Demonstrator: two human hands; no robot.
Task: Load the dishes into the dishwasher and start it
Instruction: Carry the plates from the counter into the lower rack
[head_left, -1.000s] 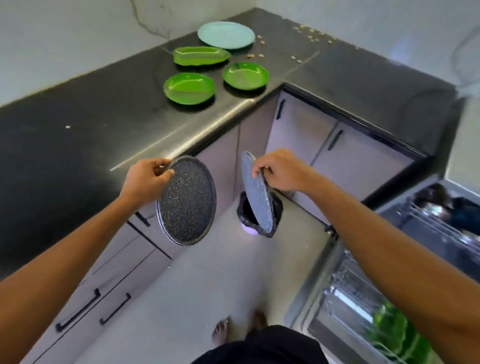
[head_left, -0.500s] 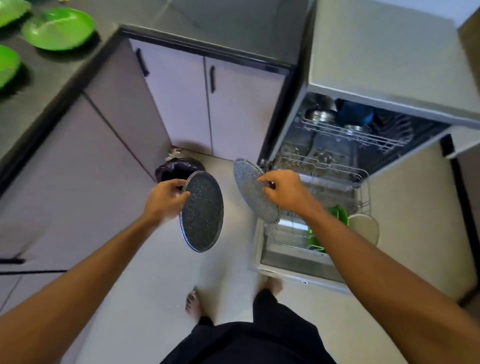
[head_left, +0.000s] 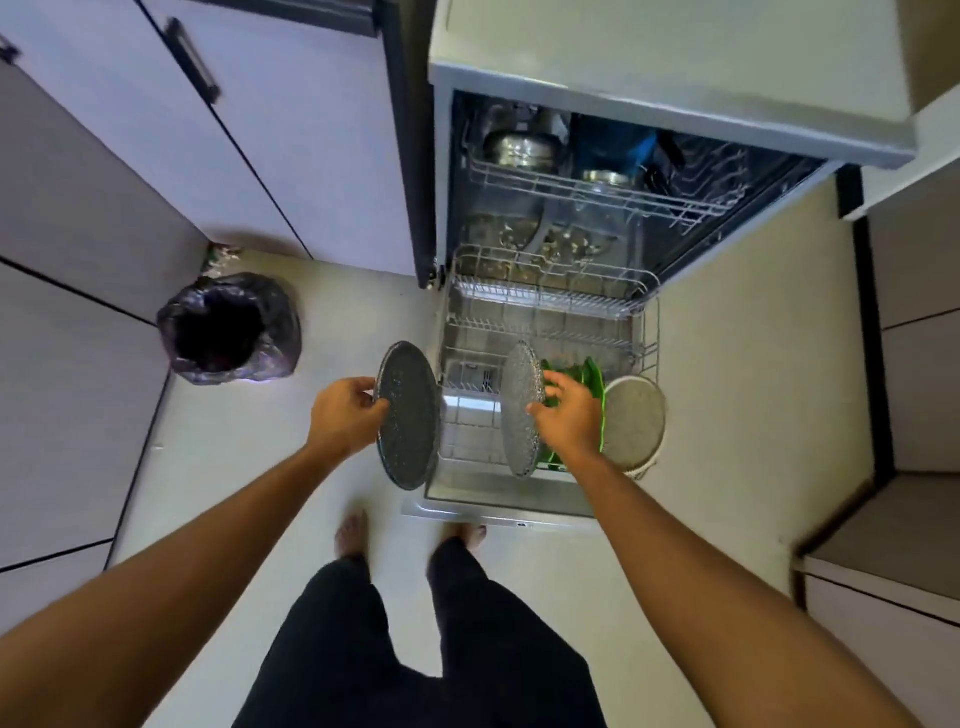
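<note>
head: dark plate, grey plate, speckled

One view is in service: the wide-angle camera on your head. It looks steeply down and slightly forward from standing height, so your legs and bare feet fill the bottom centre, and both forearms run up from the lower corners. Your left hand, gripping a dark speckled plate, and your right hand sit near mid-frame, close to the lens. The open dishwasher occupies the upper right, its lower rack drawn out toward you. The cabinets take the upper left and the lined bin the left. Straight edges bow toward the borders.
</note>
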